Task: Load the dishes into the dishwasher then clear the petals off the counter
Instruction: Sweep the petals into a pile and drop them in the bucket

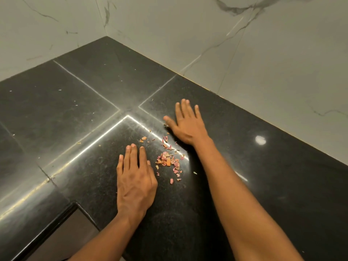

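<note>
The petals [168,161] lie in a small pink and orange heap on the black counter [254,185], between the two hands. The left hand [136,182] lies flat to the left of them, fingers straight and close together. The right hand [186,125] lies flat at the far side, fingers a little spread. A fast sweep could scatter the light bits off the near edge. No dishwasher or dishes show.
</note>
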A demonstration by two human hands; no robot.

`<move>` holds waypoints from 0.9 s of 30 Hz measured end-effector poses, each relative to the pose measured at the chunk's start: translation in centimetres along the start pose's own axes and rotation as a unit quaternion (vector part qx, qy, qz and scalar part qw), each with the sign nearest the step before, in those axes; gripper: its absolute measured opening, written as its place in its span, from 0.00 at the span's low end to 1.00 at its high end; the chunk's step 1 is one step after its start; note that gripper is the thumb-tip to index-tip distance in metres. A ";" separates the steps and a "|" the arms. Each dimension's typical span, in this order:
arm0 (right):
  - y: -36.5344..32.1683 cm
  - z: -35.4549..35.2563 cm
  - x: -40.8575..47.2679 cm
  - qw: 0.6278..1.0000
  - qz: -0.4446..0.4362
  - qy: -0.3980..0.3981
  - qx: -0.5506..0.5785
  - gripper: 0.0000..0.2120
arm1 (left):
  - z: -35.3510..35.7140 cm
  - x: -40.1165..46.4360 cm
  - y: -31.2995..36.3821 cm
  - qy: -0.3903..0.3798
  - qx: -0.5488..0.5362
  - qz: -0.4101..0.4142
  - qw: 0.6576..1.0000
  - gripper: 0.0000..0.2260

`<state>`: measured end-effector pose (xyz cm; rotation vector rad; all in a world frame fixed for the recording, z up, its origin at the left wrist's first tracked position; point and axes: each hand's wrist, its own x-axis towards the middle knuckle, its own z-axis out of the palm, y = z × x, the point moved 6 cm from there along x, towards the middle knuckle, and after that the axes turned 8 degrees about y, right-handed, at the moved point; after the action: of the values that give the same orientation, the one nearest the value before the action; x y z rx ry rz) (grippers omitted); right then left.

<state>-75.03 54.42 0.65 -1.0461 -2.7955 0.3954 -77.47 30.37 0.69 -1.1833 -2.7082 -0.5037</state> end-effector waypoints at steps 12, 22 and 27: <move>-8.4 2.0 -6.6 0.939 -0.309 -0.112 0.104 0.30 | 0.2 -0.3 -0.3 0.027 -0.064 -0.012 0.998 0.28; -10.1 -0.6 -3.3 0.959 -0.156 -0.041 0.234 0.24 | 0.1 -0.1 -0.6 0.044 -0.127 -0.043 0.990 0.27; -10.3 3.4 -6.4 0.947 -0.292 -0.116 0.072 0.31 | 0.0 -0.2 -0.6 0.047 -0.147 -0.045 0.987 0.28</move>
<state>-77.35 42.09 0.19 -0.1185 -3.0334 0.6573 -77.77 29.85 0.47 -1.0687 -2.6812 -0.9740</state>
